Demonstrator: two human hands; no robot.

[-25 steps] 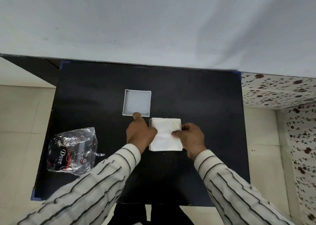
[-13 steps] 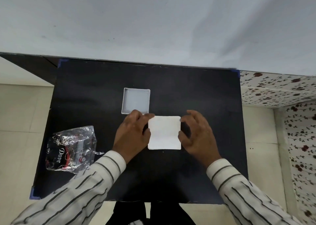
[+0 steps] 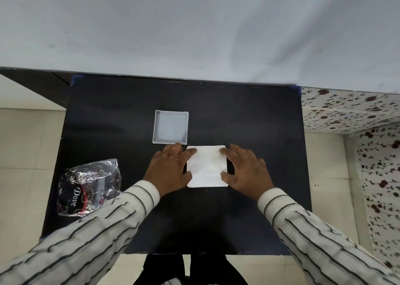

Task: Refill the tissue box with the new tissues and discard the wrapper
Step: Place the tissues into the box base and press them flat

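A white square tissue stack (image 3: pixel 206 167) lies on the black table (image 3: pixel 249 115) just in front of me; I cannot tell whether it sits in a box. My left hand (image 3: pixel 170 170) presses its left edge, forefinger on the far left corner and thumb on the side. My right hand (image 3: pixel 246 170) mirrors this on the right edge. An empty, open white square tissue box (image 3: pixel 171 127) stands just beyond the left hand, apart from the stack. The crumpled clear plastic wrapper (image 3: pixel 88 187), printed "Dove", lies at the table's left edge.
A pale wall rises behind the table's far edge. Tiled floor shows on the left, and a flower-patterned surface (image 3: pixel 346 111) on the right. My striped sleeves (image 3: pixel 86 241) cross the near part of the table.
A second ago my right hand pressed down on top of the tissues and my left forefinger touched the open box. Both hands have since spread out to the stack's two sides.
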